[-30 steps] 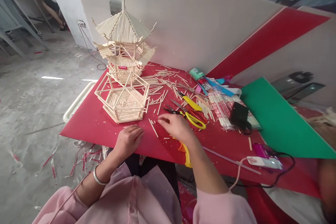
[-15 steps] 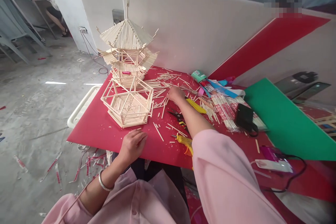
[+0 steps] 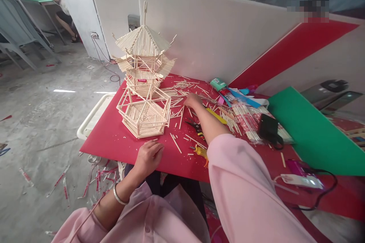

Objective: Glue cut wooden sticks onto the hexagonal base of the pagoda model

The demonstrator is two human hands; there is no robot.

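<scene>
My left hand [image 3: 148, 156] rests at the front edge of the red table with its fingers curled in, and nothing shows in it. Just beyond it stands an open six-sided frame of wooden sticks [image 3: 145, 115] with a spiral-patterned floor. My right hand [image 3: 193, 100] reaches out over loose wooden sticks [image 3: 178, 93], its fingers bent down and together; what they pinch, if anything, is hidden. Behind the frame rises a pagoda model [image 3: 144, 45] of the same sticks. Under my right forearm lie black-bladed pliers [image 3: 194, 125] and a yellow glue gun [image 3: 201, 152].
Packs of sticks [image 3: 246, 121] and a black box with a cord [image 3: 268, 127] lie at the right, beside a green board [image 3: 313, 133]. A green-capped bottle [image 3: 218, 83] lies near the white partition [image 3: 211, 34]. Wrapper scraps [image 3: 98, 178] litter the floor. A person [image 3: 61, 7] sits far left.
The whole view has shifted slightly, so things appear a little further right. Both hands keep nearly the same places relative to the table.
</scene>
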